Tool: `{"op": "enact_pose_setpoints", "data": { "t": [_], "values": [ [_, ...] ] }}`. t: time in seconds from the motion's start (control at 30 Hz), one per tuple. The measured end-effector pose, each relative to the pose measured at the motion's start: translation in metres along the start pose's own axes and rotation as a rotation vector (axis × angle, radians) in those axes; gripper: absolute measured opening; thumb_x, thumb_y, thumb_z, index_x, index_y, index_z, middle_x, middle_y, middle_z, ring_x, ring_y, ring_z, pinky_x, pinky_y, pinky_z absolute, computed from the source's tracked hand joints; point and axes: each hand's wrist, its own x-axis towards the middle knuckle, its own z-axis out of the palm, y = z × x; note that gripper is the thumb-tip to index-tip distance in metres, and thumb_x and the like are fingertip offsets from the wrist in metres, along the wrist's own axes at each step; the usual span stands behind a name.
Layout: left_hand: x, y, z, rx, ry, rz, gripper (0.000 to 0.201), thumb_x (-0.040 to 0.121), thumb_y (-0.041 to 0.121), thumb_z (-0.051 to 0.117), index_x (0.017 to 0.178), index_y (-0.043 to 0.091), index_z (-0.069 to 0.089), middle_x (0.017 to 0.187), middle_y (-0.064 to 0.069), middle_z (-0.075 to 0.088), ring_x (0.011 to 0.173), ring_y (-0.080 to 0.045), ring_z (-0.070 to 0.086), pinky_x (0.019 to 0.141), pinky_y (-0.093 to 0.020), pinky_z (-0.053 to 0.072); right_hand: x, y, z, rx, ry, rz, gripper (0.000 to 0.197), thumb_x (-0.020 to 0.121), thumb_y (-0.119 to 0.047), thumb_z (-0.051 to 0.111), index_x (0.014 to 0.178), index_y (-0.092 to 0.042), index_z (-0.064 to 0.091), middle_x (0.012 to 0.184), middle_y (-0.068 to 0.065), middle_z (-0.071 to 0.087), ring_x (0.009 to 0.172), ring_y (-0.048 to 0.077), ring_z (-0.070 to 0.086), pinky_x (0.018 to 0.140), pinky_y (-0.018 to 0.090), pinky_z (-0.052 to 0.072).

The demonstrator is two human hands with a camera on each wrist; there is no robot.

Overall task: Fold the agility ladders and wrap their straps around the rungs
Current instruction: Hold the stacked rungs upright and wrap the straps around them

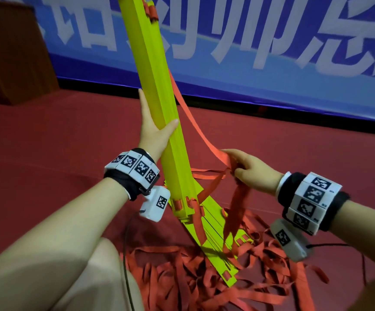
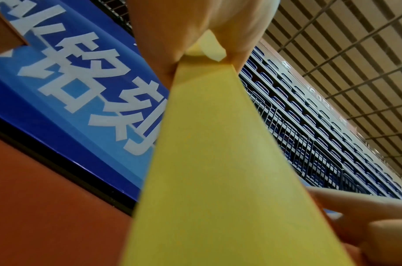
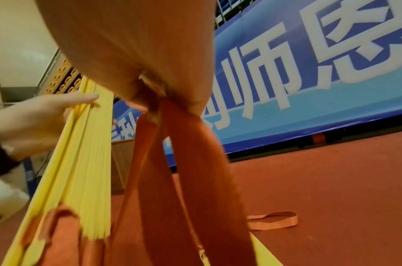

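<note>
A stacked bundle of yellow-green ladder rungs [image 1: 159,90] stands tilted, its top leaning away to the left and its lower end on the red floor. My left hand [image 1: 154,129] grips the bundle about halfway up, thumb across its front face. The same bundle fills the left wrist view as a yellow slat [image 2: 207,153] and shows at the left of the right wrist view [image 3: 86,171]. My right hand [image 1: 247,169], to the right of the bundle, holds several orange straps [image 1: 195,129] bunched in its fingers; loops of strap [image 3: 184,171] hang down from it.
A tangled heap of orange straps [image 1: 215,277] and more fanned-out rungs [image 1: 218,243] lie on the red floor [image 1: 69,131] by my knee [image 1: 105,277]. A blue banner with white characters [image 1: 271,41] runs along the back. One loose strap loop [image 3: 273,220] lies further right.
</note>
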Motion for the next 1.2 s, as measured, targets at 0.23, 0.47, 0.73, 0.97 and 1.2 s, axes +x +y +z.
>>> {"op": "enact_pose_setpoints", "data": {
  "t": [0.23, 0.47, 0.73, 0.97, 1.2],
  "values": [
    [-0.002, 0.005, 0.01, 0.046, 0.013, 0.033, 0.092, 0.094, 0.015, 0.061, 0.155, 0.025, -0.007, 0.162, -0.001, 0.015, 0.146, -0.013, 0.024, 0.117, -0.029, 0.023, -0.008, -0.012, 0.016, -0.155, 0.11, -0.265, 0.054, 0.091, -0.02, 0.036, 0.144, -0.026, 0.039, 0.086, -0.01, 0.052, 0.08, 0.008, 0.044, 0.076, 0.026, 0.034],
    [-0.014, 0.018, 0.027, -0.09, 0.045, -0.043, 0.054, 0.106, 0.021, 0.025, 0.156, 0.025, 0.005, 0.16, 0.0, 0.022, 0.145, -0.019, 0.026, 0.118, -0.034, 0.022, 0.004, -0.025, 0.034, -0.182, 0.13, -0.429, 0.054, 0.096, -0.003, 0.045, 0.147, -0.02, 0.035, 0.076, -0.019, 0.045, 0.075, -0.014, 0.045, 0.071, 0.009, 0.033],
    [-0.017, 0.012, 0.029, -0.097, -0.03, -0.092, 0.085, 0.084, 0.026, 0.057, 0.156, 0.027, 0.011, 0.144, -0.007, 0.048, 0.128, -0.026, 0.051, 0.105, -0.049, 0.045, 0.014, -0.029, 0.045, 0.155, 0.323, -0.308, 0.045, 0.098, -0.01, 0.039, 0.139, -0.026, 0.045, 0.079, -0.014, 0.054, 0.071, 0.012, 0.055, 0.078, 0.04, 0.049],
    [-0.015, 0.023, 0.041, -0.434, 0.053, -0.092, 0.078, 0.086, 0.003, 0.057, 0.153, 0.024, 0.022, 0.136, -0.009, 0.055, 0.107, -0.018, 0.06, 0.095, -0.037, 0.051, 0.01, -0.039, 0.038, -0.344, 0.238, -0.21, 0.101, 0.081, -0.061, 0.061, 0.151, -0.036, -0.007, 0.1, 0.008, 0.054, 0.086, 0.027, 0.058, 0.073, 0.034, 0.044],
    [-0.012, 0.042, 0.028, -0.534, -0.108, -0.285, 0.038, 0.106, 0.029, 0.031, 0.137, 0.014, 0.046, 0.106, -0.011, 0.06, 0.097, -0.019, 0.06, 0.088, -0.028, 0.051, 0.019, -0.024, 0.027, -0.034, 0.236, -0.206, 0.07, 0.084, -0.024, 0.069, 0.142, -0.02, 0.029, 0.103, 0.004, 0.064, 0.091, 0.025, 0.063, 0.082, 0.037, 0.049]
  ]
}}
